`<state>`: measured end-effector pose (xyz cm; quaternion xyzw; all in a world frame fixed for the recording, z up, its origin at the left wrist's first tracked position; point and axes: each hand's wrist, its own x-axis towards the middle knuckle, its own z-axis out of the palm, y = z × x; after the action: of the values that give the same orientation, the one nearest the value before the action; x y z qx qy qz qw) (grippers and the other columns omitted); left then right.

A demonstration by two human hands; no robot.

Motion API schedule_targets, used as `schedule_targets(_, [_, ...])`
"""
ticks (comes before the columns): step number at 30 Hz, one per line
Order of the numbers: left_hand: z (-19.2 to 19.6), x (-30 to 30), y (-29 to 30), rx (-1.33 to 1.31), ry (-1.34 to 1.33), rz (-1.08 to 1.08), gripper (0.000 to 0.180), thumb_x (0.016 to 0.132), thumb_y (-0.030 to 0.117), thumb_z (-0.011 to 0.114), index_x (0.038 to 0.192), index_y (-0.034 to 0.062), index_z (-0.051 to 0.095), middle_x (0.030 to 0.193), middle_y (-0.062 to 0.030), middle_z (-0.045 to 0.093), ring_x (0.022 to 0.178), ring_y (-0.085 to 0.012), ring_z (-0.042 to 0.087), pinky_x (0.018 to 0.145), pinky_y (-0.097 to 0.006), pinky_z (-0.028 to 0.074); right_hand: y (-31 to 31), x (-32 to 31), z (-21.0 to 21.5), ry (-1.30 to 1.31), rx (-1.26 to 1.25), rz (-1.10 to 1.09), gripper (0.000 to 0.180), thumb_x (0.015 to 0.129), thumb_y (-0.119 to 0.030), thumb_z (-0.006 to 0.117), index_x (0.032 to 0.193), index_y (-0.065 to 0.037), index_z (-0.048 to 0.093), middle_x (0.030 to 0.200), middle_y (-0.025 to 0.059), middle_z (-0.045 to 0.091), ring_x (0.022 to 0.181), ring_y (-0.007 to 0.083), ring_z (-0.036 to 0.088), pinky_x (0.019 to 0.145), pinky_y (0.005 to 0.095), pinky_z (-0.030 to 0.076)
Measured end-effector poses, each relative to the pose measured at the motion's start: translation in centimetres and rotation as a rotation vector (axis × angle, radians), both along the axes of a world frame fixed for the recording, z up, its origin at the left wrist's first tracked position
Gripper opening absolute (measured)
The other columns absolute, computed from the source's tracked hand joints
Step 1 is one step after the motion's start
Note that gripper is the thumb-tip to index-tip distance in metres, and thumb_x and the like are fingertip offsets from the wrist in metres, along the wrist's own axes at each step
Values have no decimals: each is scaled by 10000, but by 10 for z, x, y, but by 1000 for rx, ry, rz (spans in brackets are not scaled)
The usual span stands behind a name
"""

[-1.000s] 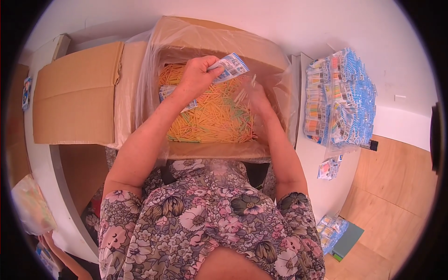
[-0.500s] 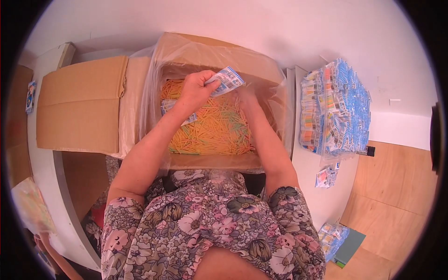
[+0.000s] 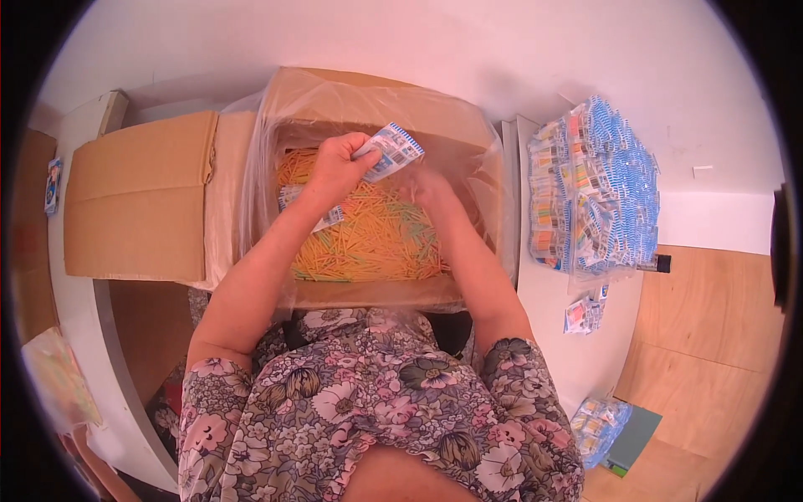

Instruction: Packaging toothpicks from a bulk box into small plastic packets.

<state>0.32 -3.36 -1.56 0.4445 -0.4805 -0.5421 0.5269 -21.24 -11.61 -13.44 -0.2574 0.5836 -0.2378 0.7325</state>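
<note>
My left hand (image 3: 339,167) pinches a small printed plastic packet (image 3: 391,152) with a blue striped edge, tilted up over the open cardboard box (image 3: 368,293). Just below and right of the packet is my right hand (image 3: 431,188); its fingers are smeared by motion and partly hidden, so I cannot tell what they hold. Beneath both hands, loose thin sticks (image 3: 368,243) in orange, yellow and green fill the box. More printed packets (image 3: 330,219) lie on the sticks, partly behind my left forearm. Clear plastic liner (image 3: 272,109) drapes over the box's walls.
A large stack of filled packets (image 3: 594,192) stands on the white table at the right, with a few loose packets (image 3: 584,314) nearer me. A cardboard flap (image 3: 138,201) spreads at the left. Another person's arm (image 3: 96,464) shows at lower left beside a clear bag (image 3: 58,376).
The whole view has shifted slightly, moving the box a little left. My left hand still holds the packet, and my right hand stays close by its lower right side.
</note>
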Motion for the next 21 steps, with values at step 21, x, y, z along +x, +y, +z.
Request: schedule_targets(21, [5, -12, 34, 167, 244, -648, 150, 805, 50, 654, 948, 6, 673, 883, 7, 649, 849, -80, 569, 808, -259, 451, 97, 43, 150, 12, -570, 12, 532, 926, -389, 514, 1225, 46, 443, 999, 115, 611, 977, 176, 565, 815, 281, 456])
